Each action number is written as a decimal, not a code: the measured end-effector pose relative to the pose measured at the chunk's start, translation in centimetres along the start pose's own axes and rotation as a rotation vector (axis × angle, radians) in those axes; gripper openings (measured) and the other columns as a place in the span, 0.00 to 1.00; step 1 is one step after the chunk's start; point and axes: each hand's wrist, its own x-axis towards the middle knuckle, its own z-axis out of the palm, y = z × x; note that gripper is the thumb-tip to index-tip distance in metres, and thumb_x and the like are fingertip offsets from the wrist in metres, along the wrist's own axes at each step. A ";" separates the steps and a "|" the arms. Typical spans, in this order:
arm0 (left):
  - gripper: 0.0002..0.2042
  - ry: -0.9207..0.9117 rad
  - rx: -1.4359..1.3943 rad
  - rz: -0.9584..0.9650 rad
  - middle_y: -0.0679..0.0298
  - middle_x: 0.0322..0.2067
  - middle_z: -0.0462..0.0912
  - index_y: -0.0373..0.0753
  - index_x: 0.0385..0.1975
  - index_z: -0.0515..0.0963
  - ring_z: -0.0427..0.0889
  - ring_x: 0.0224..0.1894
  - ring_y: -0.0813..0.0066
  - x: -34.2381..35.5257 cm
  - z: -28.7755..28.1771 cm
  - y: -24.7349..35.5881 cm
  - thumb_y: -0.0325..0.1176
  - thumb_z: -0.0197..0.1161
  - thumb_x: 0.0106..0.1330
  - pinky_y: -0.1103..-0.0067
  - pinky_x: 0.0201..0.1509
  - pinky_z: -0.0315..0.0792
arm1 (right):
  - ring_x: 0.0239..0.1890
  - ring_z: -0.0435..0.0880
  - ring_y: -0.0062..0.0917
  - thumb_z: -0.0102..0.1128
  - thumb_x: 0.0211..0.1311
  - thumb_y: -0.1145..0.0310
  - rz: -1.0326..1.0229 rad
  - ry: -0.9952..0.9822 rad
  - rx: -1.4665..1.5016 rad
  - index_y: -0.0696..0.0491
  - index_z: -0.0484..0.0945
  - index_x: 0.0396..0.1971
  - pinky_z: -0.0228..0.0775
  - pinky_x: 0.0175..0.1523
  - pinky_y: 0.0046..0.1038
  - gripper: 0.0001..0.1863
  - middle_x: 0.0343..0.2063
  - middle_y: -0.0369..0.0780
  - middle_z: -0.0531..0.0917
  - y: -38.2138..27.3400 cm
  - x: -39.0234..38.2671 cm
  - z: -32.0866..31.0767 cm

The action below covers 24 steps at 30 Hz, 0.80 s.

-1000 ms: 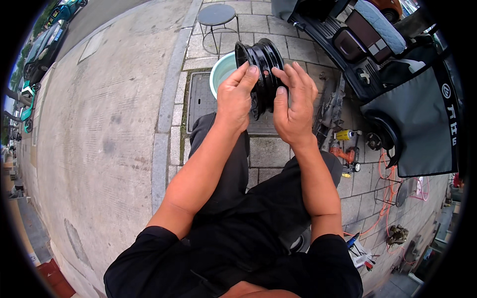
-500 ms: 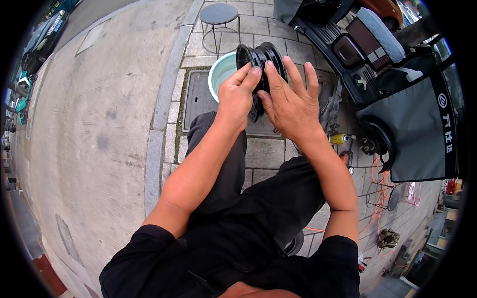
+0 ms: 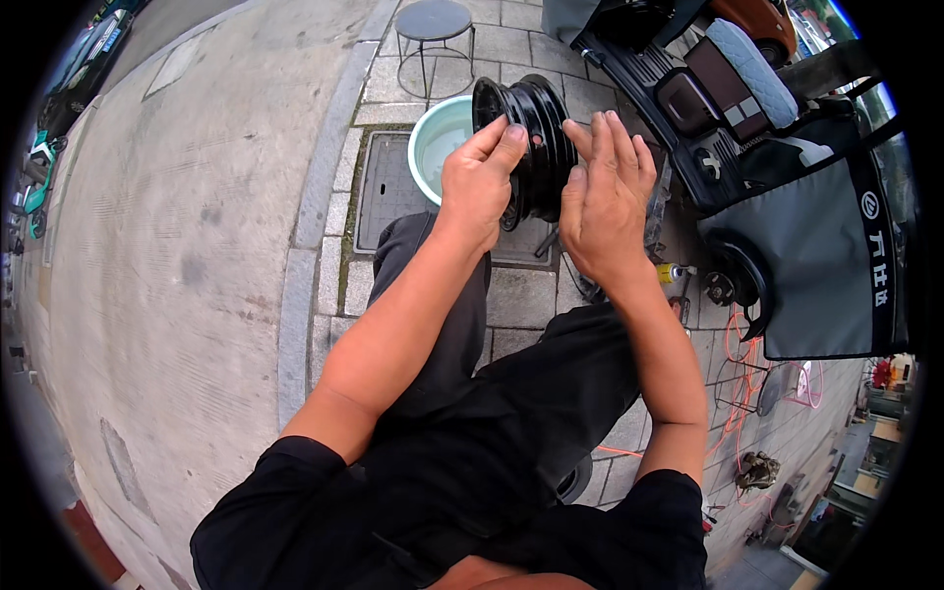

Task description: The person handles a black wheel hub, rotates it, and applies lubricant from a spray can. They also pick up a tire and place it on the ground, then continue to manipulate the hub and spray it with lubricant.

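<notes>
A glossy black wheel rim (image 3: 541, 128) with no tyre is held up in front of me, its grooved barrel facing me. My left hand (image 3: 474, 187) pinches its left flange between thumb and fingers. Beside the right flange, my right hand (image 3: 608, 211) is open with its fingers stretched out. I cannot tell whether that hand touches the metal. Behind the rim and to the left stands a pale green basin (image 3: 417, 162) with water in it. My left hand covers part of the rim's left side.
A round grey stool (image 3: 434, 20) stands beyond the basin, which sits by a metal ground cover (image 3: 379, 206). On the right are a three-wheeled vehicle (image 3: 678, 103) with a grey cover (image 3: 816, 256), a yellow can (image 3: 669, 272), and orange hose (image 3: 733, 423) across the paving.
My right hand has moved right, off the front of the wheel rim, showing more of its barrel. The rim has turned slightly, with my left hand still gripping its left flange.
</notes>
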 end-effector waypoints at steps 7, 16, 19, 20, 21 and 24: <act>0.16 0.001 0.004 0.011 0.66 0.49 0.88 0.29 0.62 0.81 0.83 0.50 0.82 0.0 0.3 0.0 0.30 0.63 0.80 0.81 0.57 0.76 | 0.76 0.67 0.43 0.56 0.67 0.74 0.022 0.054 0.028 0.68 0.64 0.71 0.43 0.81 0.51 0.33 0.61 0.41 0.86 -1.1 -0.3 1.2; 0.18 -0.029 0.009 0.014 0.66 0.51 0.87 0.28 0.64 0.79 0.82 0.51 0.82 0.1 -0.1 -0.6 0.29 0.62 0.80 0.82 0.57 0.76 | 0.75 0.71 0.40 0.59 0.62 0.74 -0.120 0.018 -0.028 0.69 0.67 0.69 0.41 0.83 0.54 0.34 0.58 0.47 0.86 -2.2 -0.5 2.5; 0.18 -0.019 0.022 0.032 0.65 0.51 0.87 0.28 0.65 0.78 0.82 0.51 0.82 0.4 -0.5 -0.7 0.30 0.62 0.81 0.83 0.57 0.76 | 0.74 0.72 0.40 0.53 0.66 0.76 -0.010 0.066 0.212 0.70 0.65 0.70 0.39 0.83 0.53 0.32 0.56 0.46 0.88 -2.0 -0.4 2.9; 0.19 -0.019 0.016 0.039 0.65 0.52 0.87 0.28 0.65 0.77 0.82 0.51 0.82 0.2 -0.4 -0.5 0.30 0.62 0.81 0.82 0.57 0.76 | 0.73 0.73 0.40 0.51 0.68 0.76 0.037 0.070 0.285 0.70 0.65 0.70 0.39 0.83 0.52 0.31 0.55 0.45 0.88 -1.8 -0.5 2.8; 0.19 -0.015 0.008 0.052 0.65 0.52 0.87 0.27 0.66 0.77 0.82 0.51 0.81 0.1 -0.3 -0.2 0.30 0.62 0.81 0.82 0.57 0.76 | 0.72 0.74 0.40 0.49 0.69 0.77 0.077 0.073 0.360 0.69 0.65 0.71 0.38 0.83 0.52 0.30 0.55 0.45 0.88 -1.6 -0.4 2.8; 0.19 -0.014 0.013 0.048 0.65 0.52 0.87 0.27 0.66 0.77 0.83 0.51 0.82 0.4 -0.4 -0.6 0.31 0.62 0.81 0.82 0.57 0.76 | 0.70 0.76 0.38 0.47 0.71 0.77 0.163 0.139 0.425 0.69 0.65 0.71 0.37 0.83 0.51 0.29 0.55 0.43 0.89 -1.2 -0.2 1.7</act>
